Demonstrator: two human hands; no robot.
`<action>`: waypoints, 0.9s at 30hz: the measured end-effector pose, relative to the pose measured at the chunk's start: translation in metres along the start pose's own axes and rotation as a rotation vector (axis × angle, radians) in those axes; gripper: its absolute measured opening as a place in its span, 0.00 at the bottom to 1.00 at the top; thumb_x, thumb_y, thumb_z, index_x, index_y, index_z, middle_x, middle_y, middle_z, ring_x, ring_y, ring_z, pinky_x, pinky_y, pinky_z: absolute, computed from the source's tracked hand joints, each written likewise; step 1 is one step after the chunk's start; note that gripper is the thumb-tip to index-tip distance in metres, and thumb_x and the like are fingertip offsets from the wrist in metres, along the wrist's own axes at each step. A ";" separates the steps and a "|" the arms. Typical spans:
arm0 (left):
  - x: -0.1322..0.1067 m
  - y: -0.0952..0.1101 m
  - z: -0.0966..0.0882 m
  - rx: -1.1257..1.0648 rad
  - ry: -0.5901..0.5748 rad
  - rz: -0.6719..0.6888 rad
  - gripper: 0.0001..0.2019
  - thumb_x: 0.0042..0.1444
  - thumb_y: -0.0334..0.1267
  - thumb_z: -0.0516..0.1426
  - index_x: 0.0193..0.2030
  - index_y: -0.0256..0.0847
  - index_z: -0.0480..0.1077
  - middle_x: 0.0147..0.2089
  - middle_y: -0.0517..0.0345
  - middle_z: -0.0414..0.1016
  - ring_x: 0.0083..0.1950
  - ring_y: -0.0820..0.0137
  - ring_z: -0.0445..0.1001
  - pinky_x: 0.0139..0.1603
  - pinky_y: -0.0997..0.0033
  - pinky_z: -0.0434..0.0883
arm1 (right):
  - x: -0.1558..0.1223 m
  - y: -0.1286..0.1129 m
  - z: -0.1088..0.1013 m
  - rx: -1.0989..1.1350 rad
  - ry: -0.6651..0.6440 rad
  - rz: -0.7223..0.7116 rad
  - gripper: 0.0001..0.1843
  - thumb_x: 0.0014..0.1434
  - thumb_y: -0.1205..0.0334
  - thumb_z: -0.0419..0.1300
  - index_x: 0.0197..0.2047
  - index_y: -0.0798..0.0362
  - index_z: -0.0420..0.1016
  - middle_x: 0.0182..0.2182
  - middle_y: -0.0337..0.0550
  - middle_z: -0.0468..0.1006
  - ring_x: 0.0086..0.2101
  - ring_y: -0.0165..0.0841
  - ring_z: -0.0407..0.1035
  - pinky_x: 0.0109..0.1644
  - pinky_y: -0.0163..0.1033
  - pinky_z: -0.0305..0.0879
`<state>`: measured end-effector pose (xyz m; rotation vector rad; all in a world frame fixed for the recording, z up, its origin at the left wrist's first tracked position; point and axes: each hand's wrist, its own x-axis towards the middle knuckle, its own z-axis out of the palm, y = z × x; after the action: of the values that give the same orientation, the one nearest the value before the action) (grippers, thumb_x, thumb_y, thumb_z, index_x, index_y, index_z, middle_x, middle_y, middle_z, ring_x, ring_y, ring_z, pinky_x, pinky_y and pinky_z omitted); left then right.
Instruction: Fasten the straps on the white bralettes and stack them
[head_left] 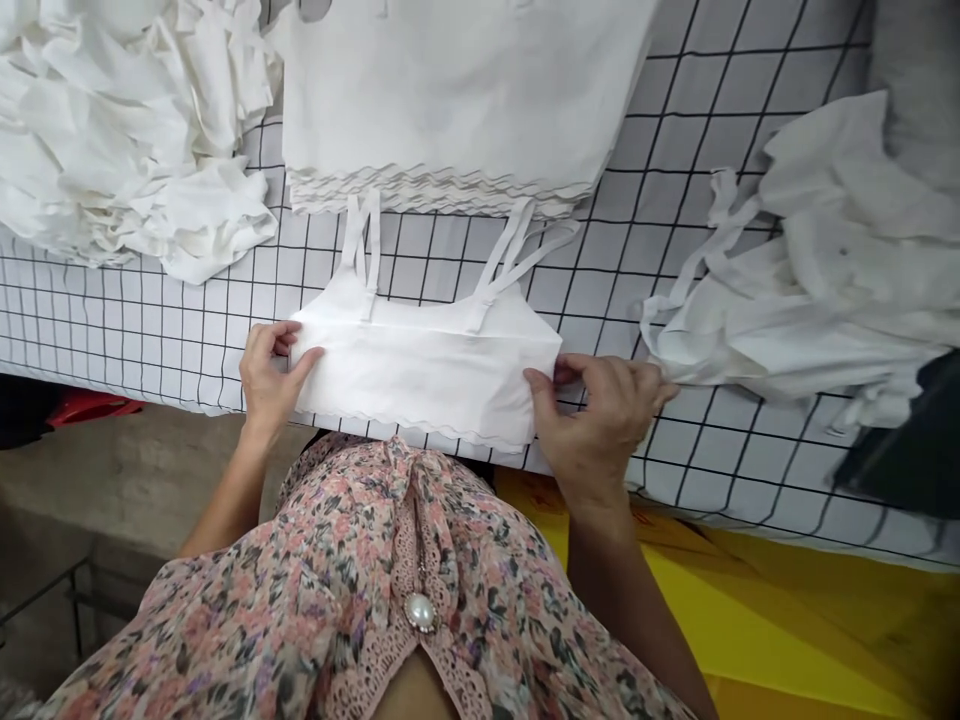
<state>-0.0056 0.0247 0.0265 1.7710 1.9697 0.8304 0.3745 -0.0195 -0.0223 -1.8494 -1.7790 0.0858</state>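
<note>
The white strapped top point(420, 375) lies between the two hands, laid out flat across the grid-patterned cloth point(427, 260), its wavy-edged hem toward the wearer and its straps pointing away. The left hand point(271, 378) pinches the garment's left side, thumb on the upper face, with the fingers curled at the corner. The right hand point(596, 415) pinches the opposite side between thumb and forefinger, the remaining fingers bent. Directly beyond the hands is a neat stack of white garments point(457, 90), wavy edges aligned toward the wearer; the strap ends reach its near edge, though whether they touch it cannot be determined. Beyond and to the left of the left hand is a crumpled heap of white fabric point(112, 130). To the right of the right hand, loose white garments point(817, 290) lie in disorder, straps trailing toward that hand; a dark item point(907, 440) adjoins them on the near side. A yellow surface point(757, 630) shows below the right hand, under the cloth's edge. A floral blouse point(322, 570) is worn by the person, nearer than both hands.
</note>
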 end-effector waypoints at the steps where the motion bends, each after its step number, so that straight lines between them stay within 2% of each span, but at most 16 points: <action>1: 0.000 0.000 -0.001 0.005 0.020 -0.015 0.19 0.55 0.39 0.75 0.51 0.43 0.79 0.44 0.57 0.77 0.40 0.71 0.73 0.44 0.67 0.76 | 0.000 -0.003 0.001 -0.004 0.012 0.005 0.15 0.69 0.47 0.66 0.41 0.50 0.78 0.34 0.47 0.79 0.42 0.48 0.69 0.56 0.59 0.62; 3: 0.001 -0.001 -0.002 0.027 0.034 -0.046 0.18 0.54 0.41 0.75 0.50 0.44 0.80 0.44 0.57 0.78 0.39 0.71 0.73 0.44 0.66 0.76 | 0.001 -0.008 0.003 -0.015 0.044 0.000 0.13 0.70 0.49 0.65 0.40 0.50 0.77 0.34 0.47 0.80 0.42 0.47 0.70 0.56 0.58 0.63; 5: 0.001 -0.002 -0.004 0.025 0.013 -0.065 0.13 0.56 0.41 0.74 0.44 0.44 0.79 0.40 0.59 0.77 0.38 0.70 0.72 0.43 0.66 0.75 | 0.002 -0.013 0.004 -0.023 0.072 -0.028 0.11 0.70 0.52 0.64 0.39 0.50 0.76 0.34 0.48 0.80 0.42 0.47 0.71 0.58 0.60 0.63; 10: -0.002 0.004 -0.003 -0.018 0.023 -0.017 0.08 0.61 0.41 0.69 0.36 0.43 0.76 0.36 0.60 0.76 0.37 0.71 0.72 0.41 0.68 0.73 | 0.003 -0.022 0.000 -0.069 0.064 -0.089 0.10 0.71 0.53 0.64 0.41 0.50 0.76 0.32 0.45 0.80 0.40 0.44 0.71 0.64 0.65 0.59; 14: -0.009 0.010 0.003 -0.047 0.113 -0.034 0.10 0.65 0.46 0.65 0.42 0.43 0.75 0.39 0.58 0.78 0.40 0.70 0.76 0.44 0.69 0.75 | 0.004 -0.031 -0.003 -0.099 0.078 -0.123 0.08 0.72 0.58 0.63 0.40 0.50 0.75 0.33 0.44 0.81 0.40 0.41 0.71 0.67 0.68 0.59; 18: -0.012 0.012 0.006 -0.051 0.056 -0.120 0.18 0.62 0.52 0.68 0.50 0.42 0.77 0.39 0.60 0.79 0.36 0.73 0.76 0.40 0.73 0.74 | 0.005 -0.047 -0.002 -0.052 0.035 -0.140 0.08 0.74 0.61 0.58 0.42 0.51 0.76 0.28 0.38 0.76 0.31 0.33 0.66 0.71 0.68 0.60; 21: -0.009 0.012 0.005 -0.033 0.044 -0.105 0.14 0.62 0.49 0.67 0.44 0.41 0.79 0.35 0.61 0.78 0.33 0.75 0.74 0.38 0.74 0.72 | 0.008 -0.064 0.001 0.027 0.004 -0.246 0.08 0.75 0.63 0.58 0.44 0.51 0.78 0.25 0.32 0.71 0.26 0.28 0.60 0.74 0.66 0.62; 24: -0.005 0.009 0.004 -0.022 0.080 -0.085 0.13 0.64 0.48 0.64 0.42 0.40 0.79 0.32 0.61 0.77 0.31 0.75 0.72 0.36 0.75 0.71 | 0.013 -0.082 0.005 0.113 0.038 -0.420 0.05 0.74 0.67 0.61 0.47 0.53 0.79 0.25 0.31 0.73 0.27 0.26 0.62 0.77 0.64 0.62; 27: -0.002 0.004 0.007 0.008 0.129 -0.076 0.15 0.63 0.49 0.63 0.43 0.38 0.79 0.29 0.63 0.75 0.27 0.77 0.67 0.30 0.77 0.66 | 0.019 -0.098 0.010 0.111 0.074 -0.577 0.06 0.74 0.67 0.60 0.46 0.55 0.79 0.25 0.32 0.74 0.27 0.25 0.62 0.79 0.65 0.62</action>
<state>0.0021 0.0239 0.0233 1.6737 2.1101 0.9337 0.2844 -0.0020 0.0183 -1.1898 -2.1326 -0.1008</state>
